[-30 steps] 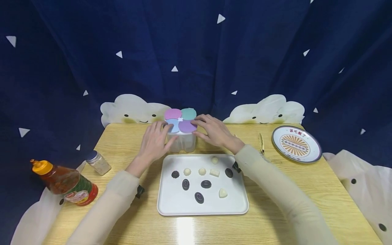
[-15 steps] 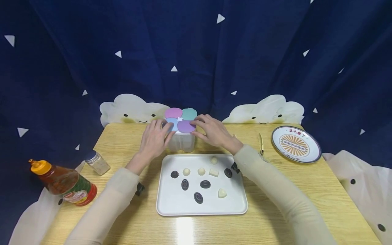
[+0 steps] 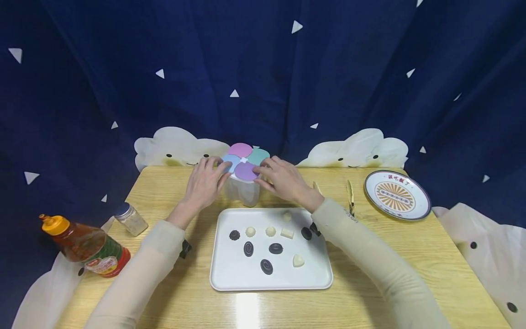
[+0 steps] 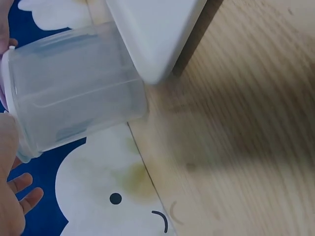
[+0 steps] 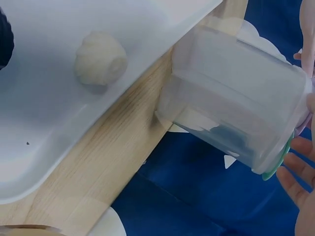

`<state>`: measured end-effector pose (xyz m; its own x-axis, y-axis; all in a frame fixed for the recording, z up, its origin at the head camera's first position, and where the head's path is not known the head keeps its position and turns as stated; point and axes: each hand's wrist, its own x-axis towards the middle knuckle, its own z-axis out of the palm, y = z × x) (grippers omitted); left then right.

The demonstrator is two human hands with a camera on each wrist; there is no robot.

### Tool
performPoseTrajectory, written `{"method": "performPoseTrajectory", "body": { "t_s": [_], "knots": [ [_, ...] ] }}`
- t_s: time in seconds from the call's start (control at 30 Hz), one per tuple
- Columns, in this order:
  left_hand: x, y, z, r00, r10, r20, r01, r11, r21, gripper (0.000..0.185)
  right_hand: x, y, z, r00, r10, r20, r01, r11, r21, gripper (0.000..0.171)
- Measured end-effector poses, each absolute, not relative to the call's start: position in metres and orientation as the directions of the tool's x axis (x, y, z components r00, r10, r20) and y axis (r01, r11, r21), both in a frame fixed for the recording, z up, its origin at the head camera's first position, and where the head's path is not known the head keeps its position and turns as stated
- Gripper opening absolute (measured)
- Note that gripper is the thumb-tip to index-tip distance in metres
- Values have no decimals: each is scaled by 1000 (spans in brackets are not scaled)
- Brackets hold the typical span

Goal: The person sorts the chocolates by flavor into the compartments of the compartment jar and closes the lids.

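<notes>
At the back of the table a clear plastic storage box [image 3: 245, 192] has a lid of pink, blue, purple and teal petal-shaped flaps. My left hand [image 3: 204, 180] holds the lid's left side, fingertips on the blue flap [image 3: 231, 163] and thumb at the rim below. On the opposite side my right hand [image 3: 283, 178] holds it by the purple flap [image 3: 246, 172]. Both wrist views show the box's see-through walls, and the right one shows several fingers [image 5: 294, 178] beside the green flap. In front lies a white tray [image 3: 230, 278] with dark and white chocolates [image 3: 276, 248].
A sauce bottle [image 3: 88, 249] and a small jar with a blue cap [image 3: 131, 219] stand at the left. To the right lie a patterned plate [image 3: 397, 195] and gold tongs [image 3: 350, 196], partly behind my right sleeve. A dark blue curtain [image 3: 263, 68] hangs behind the table.
Between my hands the box with its lid has turned a little clockwise as seen from above. The pink flap shifted right and the purple one left. The tray's contents stay put.
</notes>
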<state>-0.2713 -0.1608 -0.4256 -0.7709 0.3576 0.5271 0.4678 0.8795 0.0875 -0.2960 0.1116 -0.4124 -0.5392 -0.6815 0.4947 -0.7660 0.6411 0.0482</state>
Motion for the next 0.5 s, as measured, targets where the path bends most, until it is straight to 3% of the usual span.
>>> {"method": "performPoseTrajectory", "body": {
  "t_s": [0.23,0.5],
  "knots": [
    [-279,-166,-423,-777,389,495,498,861,106,33,-295,109,-411,-481,-706,520,-784,612,105,30],
    [-277,-167,-418,-712,474,518,595,799,88,34,-303,114,-410,-532,-693,486,-779,626,39,36]
  ]
}}
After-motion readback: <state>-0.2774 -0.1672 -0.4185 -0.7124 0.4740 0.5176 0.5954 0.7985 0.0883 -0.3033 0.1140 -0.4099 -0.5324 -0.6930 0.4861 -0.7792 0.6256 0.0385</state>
